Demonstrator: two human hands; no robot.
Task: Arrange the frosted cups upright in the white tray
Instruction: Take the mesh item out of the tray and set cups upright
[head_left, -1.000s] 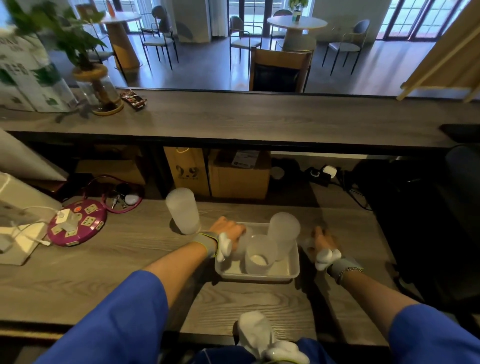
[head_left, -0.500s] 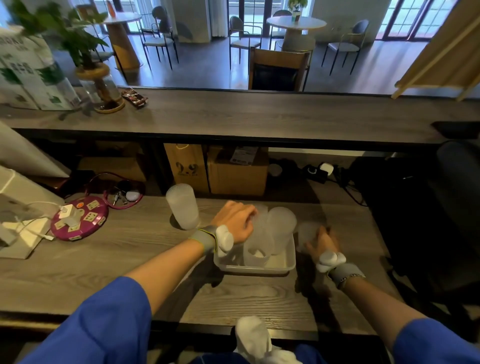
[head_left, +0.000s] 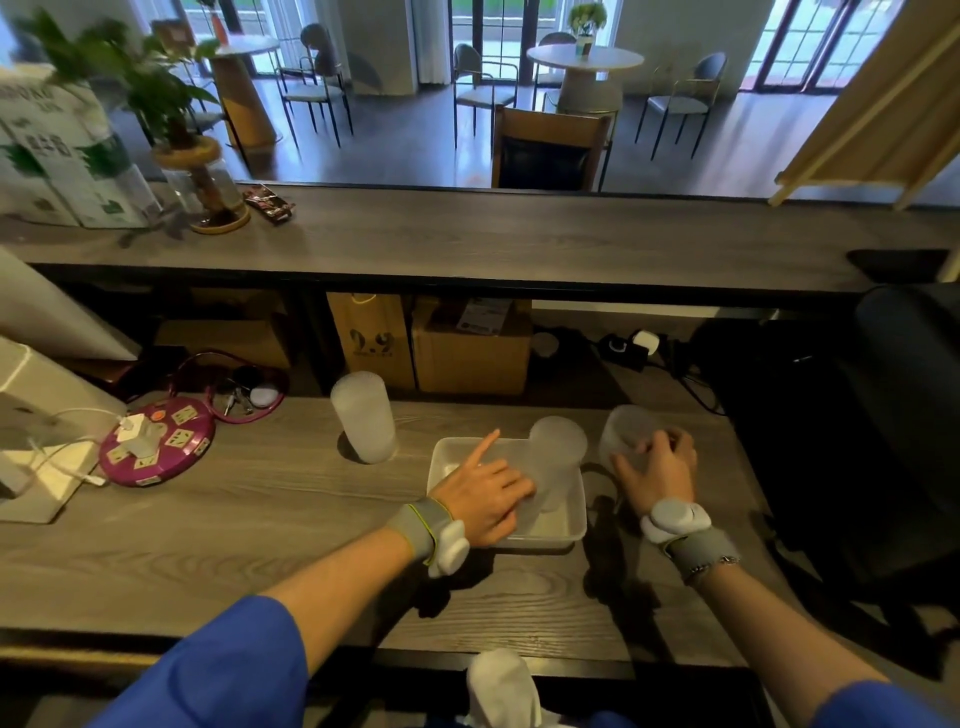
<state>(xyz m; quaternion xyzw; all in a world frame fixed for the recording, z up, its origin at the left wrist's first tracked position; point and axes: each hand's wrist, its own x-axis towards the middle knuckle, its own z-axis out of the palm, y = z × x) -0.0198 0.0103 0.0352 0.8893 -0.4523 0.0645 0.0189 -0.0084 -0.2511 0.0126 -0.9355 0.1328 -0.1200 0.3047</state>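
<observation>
The white tray (head_left: 549, 538) lies on the wooden counter in front of me. A frosted cup (head_left: 560, 451) stands in its right half. My left hand (head_left: 480, 501) reaches over the tray, fingers curled against the lower part of that cup and index finger stretched out; whether a second cup sits under the hand is hidden. Just right of the tray, my right hand (head_left: 657, 470) grips another frosted cup (head_left: 623, 431), tilted with its mouth towards me. A third frosted cup (head_left: 363, 418) stands alone on the counter left of the tray.
A purple round power strip (head_left: 156, 447) with a white plug and cable lies at the left, beside a white box (head_left: 31, 467). Cardboard boxes (head_left: 470, 353) stand behind the counter under a raised shelf. A dark chair (head_left: 857, 415) is at the right.
My left hand has sunk lower over the tray and its index finger now sticks out. My right hand has closed on the cup right of the tray and tipped it up.
</observation>
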